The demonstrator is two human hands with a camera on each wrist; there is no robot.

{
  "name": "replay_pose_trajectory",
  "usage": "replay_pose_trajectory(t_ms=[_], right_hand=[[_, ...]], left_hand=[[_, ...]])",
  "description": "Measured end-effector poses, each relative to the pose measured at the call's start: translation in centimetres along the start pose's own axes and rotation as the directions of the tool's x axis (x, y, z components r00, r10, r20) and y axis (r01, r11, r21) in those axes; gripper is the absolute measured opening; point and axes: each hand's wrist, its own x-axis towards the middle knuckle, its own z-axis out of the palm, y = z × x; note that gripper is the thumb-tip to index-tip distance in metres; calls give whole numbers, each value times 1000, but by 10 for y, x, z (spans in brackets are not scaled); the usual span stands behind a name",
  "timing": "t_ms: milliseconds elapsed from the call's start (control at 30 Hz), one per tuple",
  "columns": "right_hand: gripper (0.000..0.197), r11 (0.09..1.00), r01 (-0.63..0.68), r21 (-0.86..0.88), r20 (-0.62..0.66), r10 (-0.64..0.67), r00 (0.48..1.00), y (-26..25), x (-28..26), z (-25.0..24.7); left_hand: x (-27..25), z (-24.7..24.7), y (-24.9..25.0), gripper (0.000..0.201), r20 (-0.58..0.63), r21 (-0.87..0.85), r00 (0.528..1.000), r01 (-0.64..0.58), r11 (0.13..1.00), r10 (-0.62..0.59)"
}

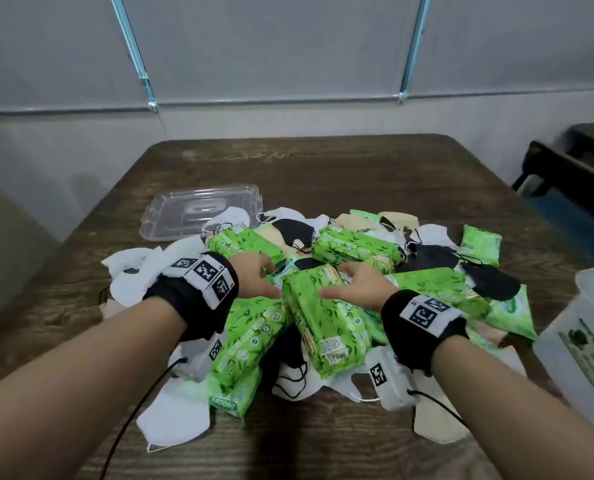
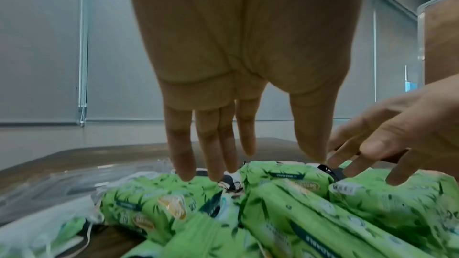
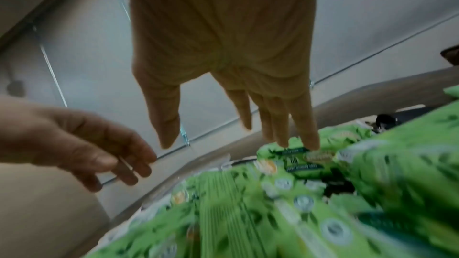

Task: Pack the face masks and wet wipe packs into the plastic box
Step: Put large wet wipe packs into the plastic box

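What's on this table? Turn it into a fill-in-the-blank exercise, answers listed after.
1. The wet wipe packs in the pile are ____ in colour.
2. The clear lid lies at the pile's far ____ side.
3. The face masks are white, beige and ____.
4. The left hand and right hand both have their fingers ____.

Answers: green; left; black; open

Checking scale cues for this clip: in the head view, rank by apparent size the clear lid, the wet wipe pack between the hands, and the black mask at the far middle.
1. Clear lid
2. Wet wipe pack, though nearness to the camera enlarges it
3. Black mask
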Motion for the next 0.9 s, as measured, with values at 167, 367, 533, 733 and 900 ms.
replay_pose_trajectory(t_ms=[167, 367, 533, 733, 900], right_hand=[[130, 990, -130, -60, 44, 133, 990, 11, 17, 40], [145, 959, -250, -133, -12, 251, 968, 31, 27, 77], [145, 947, -318, -38, -29, 317, 948, 33, 33, 78], [134, 825, -287, 487, 188, 222, 957, 36, 14, 56], [120, 449, -90, 889, 137, -74, 988, 12, -25, 37]], left_hand=[[17, 28, -4, 58, 71, -60, 997, 24, 998, -20], [30, 53, -10, 55, 94, -157, 995, 40, 987, -25], [33, 61, -15, 52, 96, -221, 995, 47, 974, -27], [24, 46, -15, 75, 63, -382, 998, 43, 923, -20], [-12, 37, 11, 109, 222, -796, 968, 109, 596, 120]])
